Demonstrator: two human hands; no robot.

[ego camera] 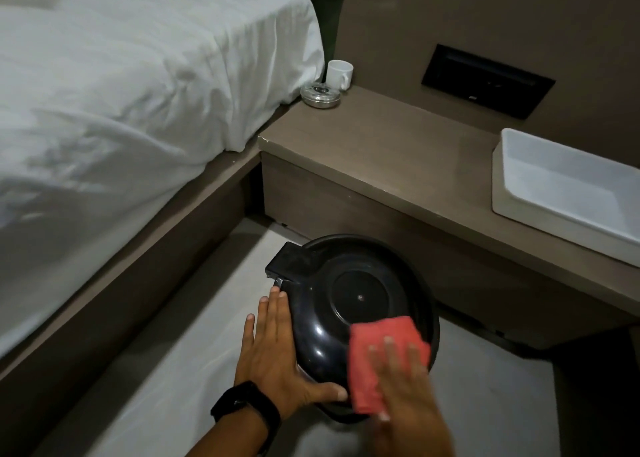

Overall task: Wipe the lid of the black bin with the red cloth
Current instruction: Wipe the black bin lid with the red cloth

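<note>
A round black bin with a glossy domed lid stands on the floor in front of a low wooden ledge. My left hand lies flat against the lid's left side, thumb along its near rim, a black watch on the wrist. My right hand presses the red cloth onto the lid's near right part, fingers spread and blurred with motion. The cloth covers the lid's near right rim. The bin's body is hidden under the lid.
A bed with white sheets fills the left. The brown ledge carries a white mug, a glass ashtray and a white tray. A black wall panel sits above it. Pale floor lies around the bin.
</note>
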